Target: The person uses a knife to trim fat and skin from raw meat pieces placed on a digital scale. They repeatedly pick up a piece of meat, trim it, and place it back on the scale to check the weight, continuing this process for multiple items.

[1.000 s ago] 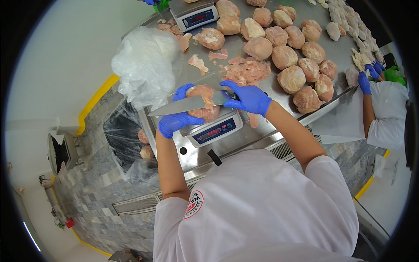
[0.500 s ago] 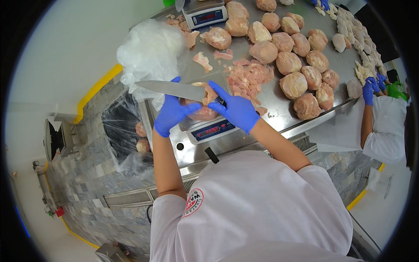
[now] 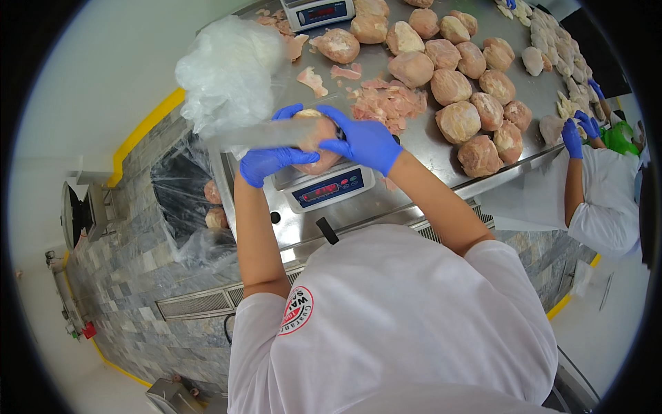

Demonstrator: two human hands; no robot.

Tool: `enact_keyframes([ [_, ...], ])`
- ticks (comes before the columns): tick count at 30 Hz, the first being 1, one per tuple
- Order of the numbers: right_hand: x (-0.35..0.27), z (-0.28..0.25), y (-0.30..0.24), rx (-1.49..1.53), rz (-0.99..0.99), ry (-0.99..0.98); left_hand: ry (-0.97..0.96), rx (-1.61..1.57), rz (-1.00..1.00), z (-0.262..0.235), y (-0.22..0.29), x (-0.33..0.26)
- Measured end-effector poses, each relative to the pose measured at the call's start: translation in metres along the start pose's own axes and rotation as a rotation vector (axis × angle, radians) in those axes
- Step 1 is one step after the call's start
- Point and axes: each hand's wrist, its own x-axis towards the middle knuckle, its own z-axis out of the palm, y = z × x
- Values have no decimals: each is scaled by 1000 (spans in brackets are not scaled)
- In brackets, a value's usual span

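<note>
My right hand (image 3: 370, 143), in a blue glove, is closed around the dark handle of a large knife (image 3: 258, 135); its blade points left and is smeared by motion. My left hand (image 3: 267, 162), gloved in blue too, grips a round ball of raw, pale pink meat (image 3: 321, 145), with fingers on its far side and thumb on its near side. Across the top of this ball lies the blade, beside my right hand's fingers. Hand and meat are over a weighing scale (image 3: 329, 191) with a lit red display; the gloves and meat hide much of its platform.
Beyond the scale lies a pile of thin meat pieces (image 3: 389, 103). Several meat balls (image 3: 458, 121) cover the steel table (image 3: 431, 171) to the right. Left are a clear plastic bag (image 3: 231, 72) and a plastic-lined dark crate (image 3: 181, 200). A second scale (image 3: 318, 14) stands far; a co-worker (image 3: 607, 190) works right.
The knife has swept over the ball and its blade now blurs. The meat ball is raised more upright between my hands, and my left hand has turned around it. The view has shifted slightly.
</note>
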Motion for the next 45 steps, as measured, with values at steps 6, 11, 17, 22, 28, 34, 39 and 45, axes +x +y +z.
enact_keyframes([
  [6,28,15,30,453,-68,157,186,64,90,14,-11,-10],
  [11,-23,30,109,653,308,329,506,-304,78,23,-17,-64],
  [17,-81,28,126,591,405,351,564,-241,-24,32,-40,-131],
  [22,-93,37,126,428,373,337,730,-348,-63,53,-46,-142],
  [28,-99,44,109,473,387,392,758,-333,-73,59,-46,-149],
  [34,-111,26,76,562,271,291,732,-167,-164,71,-7,-115],
  [39,-98,1,25,133,36,140,628,-213,45,84,-22,-41],
  [45,-91,-33,1,-324,-10,-66,588,-285,102,82,-29,-26],
])
